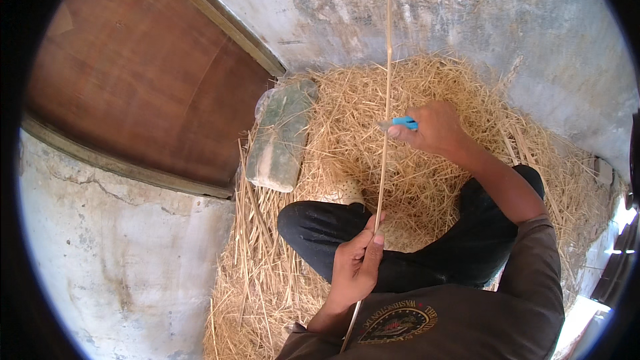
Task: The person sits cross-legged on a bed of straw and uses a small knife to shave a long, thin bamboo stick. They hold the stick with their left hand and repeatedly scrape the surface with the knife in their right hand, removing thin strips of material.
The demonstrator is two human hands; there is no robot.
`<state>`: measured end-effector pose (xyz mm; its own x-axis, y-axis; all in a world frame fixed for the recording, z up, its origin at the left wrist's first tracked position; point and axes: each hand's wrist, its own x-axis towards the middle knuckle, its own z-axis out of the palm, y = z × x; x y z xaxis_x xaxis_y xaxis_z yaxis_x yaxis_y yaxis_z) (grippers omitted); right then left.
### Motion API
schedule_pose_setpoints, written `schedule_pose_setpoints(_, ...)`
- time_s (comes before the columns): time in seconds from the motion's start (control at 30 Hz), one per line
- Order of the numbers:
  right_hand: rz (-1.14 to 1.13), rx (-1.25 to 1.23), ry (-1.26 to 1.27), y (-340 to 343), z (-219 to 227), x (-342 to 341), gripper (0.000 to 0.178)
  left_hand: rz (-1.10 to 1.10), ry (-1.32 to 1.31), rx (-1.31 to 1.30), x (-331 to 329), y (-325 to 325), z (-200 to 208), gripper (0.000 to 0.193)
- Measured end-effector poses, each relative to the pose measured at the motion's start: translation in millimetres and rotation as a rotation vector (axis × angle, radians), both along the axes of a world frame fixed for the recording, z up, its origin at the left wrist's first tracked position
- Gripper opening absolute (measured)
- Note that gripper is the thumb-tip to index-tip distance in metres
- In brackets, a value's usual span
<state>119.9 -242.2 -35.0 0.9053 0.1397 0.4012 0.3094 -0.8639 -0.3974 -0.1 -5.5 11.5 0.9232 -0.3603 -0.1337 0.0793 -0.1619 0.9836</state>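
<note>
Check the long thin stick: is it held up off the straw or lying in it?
Held up. The left hand pinches the stick low; its top rises above the straw.

The thin stick [385, 127] pinched in the left hand's [357, 263] grip looks like dry, matt pale cane, the small knife [399, 123] in the right hand's [437, 128] grip has a glossy blue plastic handle, and under both lies rough, dull-yellow straw [427, 180].

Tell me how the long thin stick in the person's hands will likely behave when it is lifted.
The thin stick probably feels light, being very slender. It looks fairly stiff, running nearly straight from the left hand past the right hand. It may flex or snap under side pressure.
</note>
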Motion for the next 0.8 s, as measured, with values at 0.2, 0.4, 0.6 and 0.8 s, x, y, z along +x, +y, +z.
schedule_pose_setpoints(0.2, 0.181, 0.011, -0.15, 28.2, -10.0, -21.1, 0.067, 0.025, -0.146, 0.123, 5.9, 3.7, -8.9, 0.031)
schedule_pose_setpoints(0.4, -0.037, -0.001, -0.087, -22.0, -32.5, 34.5, 0.072, -0.021, -0.084, 0.101, 0.6, -2.8, -2.7, 0.035)
schedule_pose_setpoints(0.6, -0.157, -0.067, -0.039, -48.6, -27.3, 58.8, 0.073, -0.072, -0.033, 0.058, -3.6, -0.4, -5.3, 0.036)
schedule_pose_setpoints(0.8, -0.32, -0.014, 0.053, -79.6, -26.5, 79.8, 0.068, -0.113, 0.015, 0.055, -11.4, 1.0, -2.1, 0.036)
